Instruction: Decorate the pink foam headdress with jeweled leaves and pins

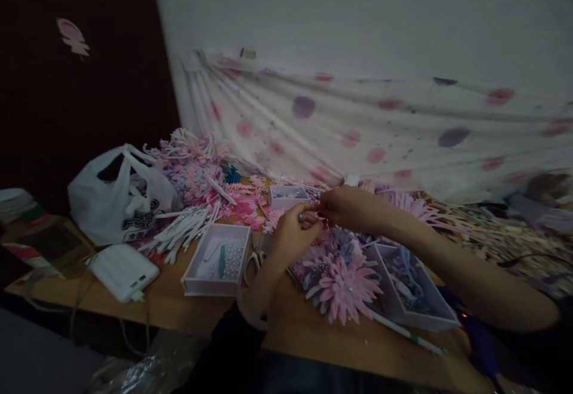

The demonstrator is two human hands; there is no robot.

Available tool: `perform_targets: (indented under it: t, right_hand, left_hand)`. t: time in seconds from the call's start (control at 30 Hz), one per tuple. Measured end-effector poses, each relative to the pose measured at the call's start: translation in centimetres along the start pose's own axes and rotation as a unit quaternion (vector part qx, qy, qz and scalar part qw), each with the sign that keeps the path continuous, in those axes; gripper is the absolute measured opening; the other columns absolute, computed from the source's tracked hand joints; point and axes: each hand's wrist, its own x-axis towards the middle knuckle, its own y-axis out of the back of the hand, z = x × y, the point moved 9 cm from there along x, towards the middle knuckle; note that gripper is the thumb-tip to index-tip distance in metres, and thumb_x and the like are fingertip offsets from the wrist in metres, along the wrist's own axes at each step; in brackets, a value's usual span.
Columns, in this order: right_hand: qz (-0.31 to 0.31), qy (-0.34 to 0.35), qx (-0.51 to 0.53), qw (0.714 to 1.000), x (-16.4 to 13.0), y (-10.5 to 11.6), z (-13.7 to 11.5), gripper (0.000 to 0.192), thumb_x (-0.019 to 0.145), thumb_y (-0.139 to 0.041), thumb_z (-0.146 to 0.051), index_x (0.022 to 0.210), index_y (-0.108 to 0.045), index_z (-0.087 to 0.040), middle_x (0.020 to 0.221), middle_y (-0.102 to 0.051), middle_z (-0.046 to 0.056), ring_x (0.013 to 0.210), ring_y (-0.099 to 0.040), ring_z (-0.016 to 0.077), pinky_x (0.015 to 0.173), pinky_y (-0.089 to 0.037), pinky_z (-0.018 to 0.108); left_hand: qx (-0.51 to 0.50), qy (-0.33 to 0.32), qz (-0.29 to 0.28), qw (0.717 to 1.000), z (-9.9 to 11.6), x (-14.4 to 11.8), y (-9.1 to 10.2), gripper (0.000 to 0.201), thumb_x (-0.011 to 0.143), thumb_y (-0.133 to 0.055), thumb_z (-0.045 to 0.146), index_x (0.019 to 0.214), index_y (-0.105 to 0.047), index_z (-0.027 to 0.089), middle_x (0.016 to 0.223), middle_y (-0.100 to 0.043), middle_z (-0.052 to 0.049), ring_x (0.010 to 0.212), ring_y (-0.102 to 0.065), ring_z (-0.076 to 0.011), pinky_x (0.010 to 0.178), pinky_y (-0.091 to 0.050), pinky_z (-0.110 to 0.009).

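My left hand [298, 231] and my right hand [348, 208] meet over the middle of the table, fingers closed and close together. Something small and pinkish shows at the left fingertips, too small to name. Just below them lies a bunch of lilac and pink craft flowers, with a large pink flower [349, 286] at its front. A pair of scissors [254, 261] lies beside my left wrist. Left of that, a white box [191, 277] holds pearl beads and a green stick. Behind my hands stands a small white tray [283, 203] with small shiny pieces.
On the left are a white plastic bag [111, 203], a white power bank [125, 271] with a cable, and a bottle [49, 239]. White fuzzy stems [185, 233] and pink flowers [192, 161] are heaped behind. At right sit a box [432, 319] of pieces and a white stick [403, 333].
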Motion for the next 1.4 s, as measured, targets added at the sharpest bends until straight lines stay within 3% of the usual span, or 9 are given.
perform_targets:
  t: [0.17, 0.37, 0.5, 0.7, 0.87, 1.17, 1.4]
  right_hand:
    - [-0.034, -0.005, -0.017, 0.999, 0.0, -0.6, -0.6, 0.018, 0.094, -0.051, -0.018, 0.09, -0.068, -0.011, 0.086, -0.069, 0.009, 0.076, -0.064, 0.0175, 0.064, -0.042, 0.026]
    - [-0.047, 0.003, -0.041, 0.998, -0.2, -0.6, -1.7, 0.018, 0.096, -0.048, -0.016, 0.097, -0.065, -0.011, 0.09, -0.069, 0.01, 0.085, -0.065, 0.0211, 0.068, -0.043, 0.029]
    - [-0.056, -0.003, -0.048, 0.997, 0.0, -0.5, -1.6, 0.017, 0.096, -0.048, -0.015, 0.094, -0.065, -0.011, 0.089, -0.068, 0.008, 0.084, -0.064, 0.0196, 0.071, -0.046, 0.03]
    - [-0.067, -0.032, -0.051, 0.996, 0.3, -1.1, -1.1, 0.011, 0.097, -0.054, -0.017, 0.095, -0.064, -0.012, 0.087, -0.066, 0.003, 0.084, -0.063, 0.0171, 0.079, -0.051, 0.033]
    - [-0.066, -0.06, -0.051, 0.995, 0.4, -1.5, -0.6, 0.012, 0.097, -0.057, -0.022, 0.098, -0.064, -0.013, 0.09, -0.065, 0.004, 0.087, -0.064, 0.018, 0.082, -0.052, 0.035]
    - [-0.07, -0.087, -0.003, 0.994, 0.8, -2.2, 0.2, 0.012, 0.096, -0.06, -0.024, 0.094, -0.064, -0.013, 0.091, -0.066, 0.004, 0.086, -0.064, 0.0171, 0.079, -0.053, 0.034]
    - [-0.078, -0.097, 0.055, 0.991, 0.8, -2.6, 0.4, 0.007, 0.093, -0.059, -0.017, 0.092, -0.064, -0.012, 0.08, -0.066, 0.002, 0.073, -0.064, 0.0148, 0.068, -0.051, 0.028]
  left_hand:
    - [0.004, 0.01, 0.008, 1.0, -0.8, -0.9, -0.4, 0.031, 0.07, -0.06, 0.0, 0.097, -0.063, 0.016, 0.08, -0.073, -0.002, 0.072, -0.07, -0.014, 0.065, -0.052, -0.023]
    - [0.021, 0.001, 0.03, 0.999, -1.5, -1.8, 0.5, 0.033, 0.075, -0.058, 0.002, 0.101, -0.067, 0.018, 0.094, -0.077, -0.008, 0.084, -0.073, -0.0202, 0.071, -0.055, -0.03]
    - [0.02, 0.001, 0.036, 0.999, -1.5, -2.3, 0.7, 0.03, 0.073, -0.061, 0.002, 0.096, -0.07, 0.019, 0.088, -0.077, -0.006, 0.084, -0.073, -0.0201, 0.075, -0.055, -0.03]
    - [-0.045, 0.034, 0.033, 0.998, -2.5, -2.1, 0.2, 0.023, 0.072, -0.058, 0.001, 0.086, -0.067, 0.017, 0.085, -0.075, -0.004, 0.068, -0.069, -0.014, 0.05, -0.05, -0.019]
    - [-0.104, 0.06, 0.031, 0.992, -3.2, -1.5, 0.2, 0.017, 0.07, -0.056, 0.002, 0.079, -0.062, 0.016, 0.072, -0.069, 0.0, 0.05, -0.059, -0.0082, 0.039, -0.043, -0.015]
    - [-0.142, 0.066, 0.035, 0.987, -3.5, -1.3, 0.3, 0.015, 0.068, -0.056, 0.004, 0.075, -0.059, 0.017, 0.061, -0.063, 0.005, 0.043, -0.052, -0.0068, 0.042, -0.043, -0.017]
    - [-0.132, 0.055, 0.068, 0.987, -3.4, -1.4, 0.9, 0.014, 0.067, -0.062, 0.003, 0.072, -0.061, 0.017, 0.064, -0.064, 0.003, 0.057, -0.059, -0.0089, 0.052, -0.045, -0.018]
